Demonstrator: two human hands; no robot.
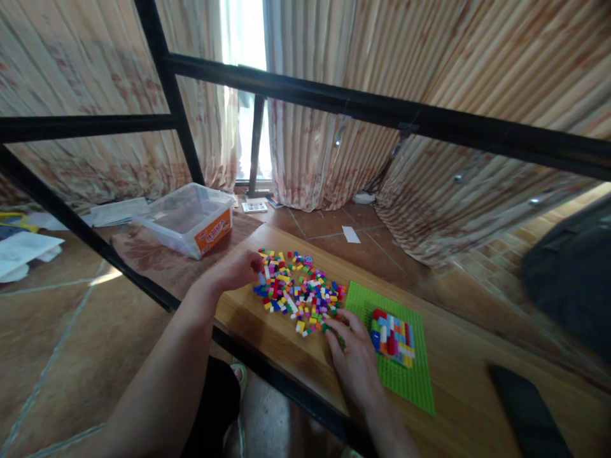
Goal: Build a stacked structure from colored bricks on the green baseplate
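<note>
A pile of small toy building bricks [298,289] in many colours lies spread on the wooden bench top. My left hand [243,268] is at the pile's far-left edge, its fingers curled together; whatever they may hold is hidden. At the near-right edge of the pile rests my right hand [354,350], fingers bent and apart, the tips touching or just over some bricks. Right of that hand lies a green studded baseplate [420,388]. A low block of joined bricks [392,338] in red, white, blue and yellow is on the baseplate.
A dark phone-like slab [529,413] lies on the wooden bench [458,369] at the right. Beyond the left end, a clear plastic box [191,219] with an orange label stands on a brown cloth. Black metal bars [296,89] cross the view before curtains [324,146].
</note>
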